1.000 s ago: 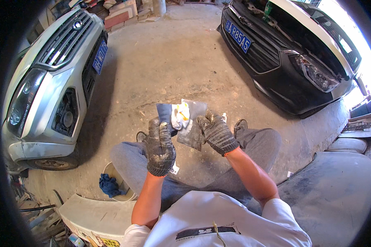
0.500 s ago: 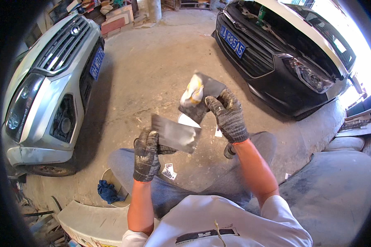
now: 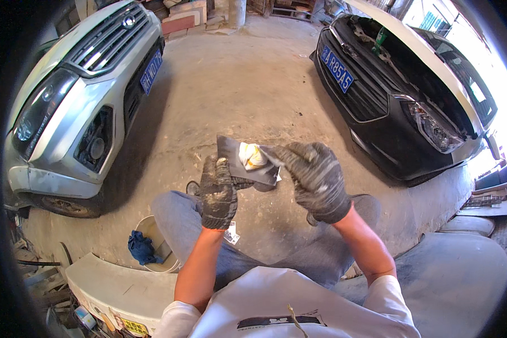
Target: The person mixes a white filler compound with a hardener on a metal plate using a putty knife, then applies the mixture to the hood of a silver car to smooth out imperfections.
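My left hand, in a dirty dark grey knit glove, is closed on a flat dark grey filler spreader. A lump of white filler with yellow streaks sits on that spreader's face. From the right, my gloved right hand grips a second dark spreader, seen nearly edge-on, its blade against or very close to the filler. My right fingers partly hide it. Both hands are in front of me, above my spread knees.
A silver car stands at the left. At the right is a white car with a black bumper and open front. A pale bucket with a blue cloth stands by my left leg. Grey body panels lie at the right.
The two spreaders have come together. Filler that was on my right-hand spreader is now on the left one. My right hand has moved down, and the view has shifted.
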The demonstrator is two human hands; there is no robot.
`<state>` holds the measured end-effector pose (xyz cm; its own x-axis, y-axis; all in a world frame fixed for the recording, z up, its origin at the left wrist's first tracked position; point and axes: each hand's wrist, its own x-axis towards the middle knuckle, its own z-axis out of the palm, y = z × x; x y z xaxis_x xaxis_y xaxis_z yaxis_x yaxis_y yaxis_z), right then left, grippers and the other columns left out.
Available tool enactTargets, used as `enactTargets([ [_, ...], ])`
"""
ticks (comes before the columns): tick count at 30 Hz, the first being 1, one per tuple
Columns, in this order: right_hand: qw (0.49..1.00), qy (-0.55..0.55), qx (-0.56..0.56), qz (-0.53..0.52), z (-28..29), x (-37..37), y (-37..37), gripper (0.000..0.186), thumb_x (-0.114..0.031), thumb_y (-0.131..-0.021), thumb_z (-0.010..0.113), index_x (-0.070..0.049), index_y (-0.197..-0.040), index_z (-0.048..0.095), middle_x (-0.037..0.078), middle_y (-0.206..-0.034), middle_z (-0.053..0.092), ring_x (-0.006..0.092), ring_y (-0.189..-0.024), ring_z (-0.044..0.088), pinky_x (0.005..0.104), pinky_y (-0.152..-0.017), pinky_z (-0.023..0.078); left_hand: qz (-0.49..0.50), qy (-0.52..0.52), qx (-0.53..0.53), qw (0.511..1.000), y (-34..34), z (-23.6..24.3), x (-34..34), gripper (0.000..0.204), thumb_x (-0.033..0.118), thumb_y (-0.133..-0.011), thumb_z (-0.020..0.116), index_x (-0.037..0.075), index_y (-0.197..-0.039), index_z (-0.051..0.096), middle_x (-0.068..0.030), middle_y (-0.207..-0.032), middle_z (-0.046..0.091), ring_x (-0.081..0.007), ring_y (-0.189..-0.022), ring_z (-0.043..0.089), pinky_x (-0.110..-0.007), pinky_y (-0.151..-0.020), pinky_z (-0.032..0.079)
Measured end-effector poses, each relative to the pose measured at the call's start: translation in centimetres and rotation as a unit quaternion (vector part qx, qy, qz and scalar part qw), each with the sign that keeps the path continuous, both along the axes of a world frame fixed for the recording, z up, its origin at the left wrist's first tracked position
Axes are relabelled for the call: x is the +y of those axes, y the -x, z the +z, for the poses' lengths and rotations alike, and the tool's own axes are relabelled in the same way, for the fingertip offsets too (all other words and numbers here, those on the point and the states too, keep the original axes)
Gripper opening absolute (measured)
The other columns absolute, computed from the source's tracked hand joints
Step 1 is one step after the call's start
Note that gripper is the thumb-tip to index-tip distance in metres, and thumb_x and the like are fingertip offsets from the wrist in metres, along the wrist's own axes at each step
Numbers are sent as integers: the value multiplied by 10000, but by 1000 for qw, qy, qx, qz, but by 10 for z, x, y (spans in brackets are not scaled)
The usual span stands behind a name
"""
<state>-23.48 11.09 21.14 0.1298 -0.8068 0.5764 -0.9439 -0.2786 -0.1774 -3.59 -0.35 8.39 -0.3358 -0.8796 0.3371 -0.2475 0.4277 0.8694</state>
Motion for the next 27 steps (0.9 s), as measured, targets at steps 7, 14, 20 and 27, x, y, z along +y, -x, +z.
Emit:
enactTargets([
  [7, 998, 58, 4, 1, -11, -5, -10, 543, -2, -646, 634, -89, -1181, 660, 112, -1091, 643, 337, -976, 610, 440, -794, 481, -5, 80, -48, 996, 11, 18, -5, 308, 33, -933, 495, -58, -1227, 511, -261, -1150, 575, -378, -971, 596, -446, -840, 498],
  [14, 976, -68, -190, 88, -10, -17, 16, 458, -112, -744, 690, -97, -1200, 657, 143, -1128, 660, 338, -1028, 613, 410, -918, 479, -90, -159, 188, 965, 15, 25, 1, 204, 169, -1033, 448, -3, -1115, 522, -109, -935, 632, -192, -798, 688, -334, -635, 630],
  [20, 988, -89, -90, 94, -12, -15, 43, 406, 3, -745, 592, -55, -1140, 667, 149, -1088, 674, 348, -1000, 626, 426, -905, 497, -48, -114, 104, 987, 0, 16, -3, 295, 59, -996, 478, -34, -1271, 533, -206, -1188, 606, -288, -1101, 578, -368, -960, 456],
  [27, 951, -35, -258, -169, -25, -1, 27, 135, -23, -900, 561, -17, -1009, 640, 151, -903, 679, 292, -773, 649, 370, -704, 526, 91, 239, -102, 961, -3, 5, 0, 478, -97, -856, 474, -50, -1332, 482, -299, -1339, 483, -441, -1141, 550, -470, -999, 434],
])
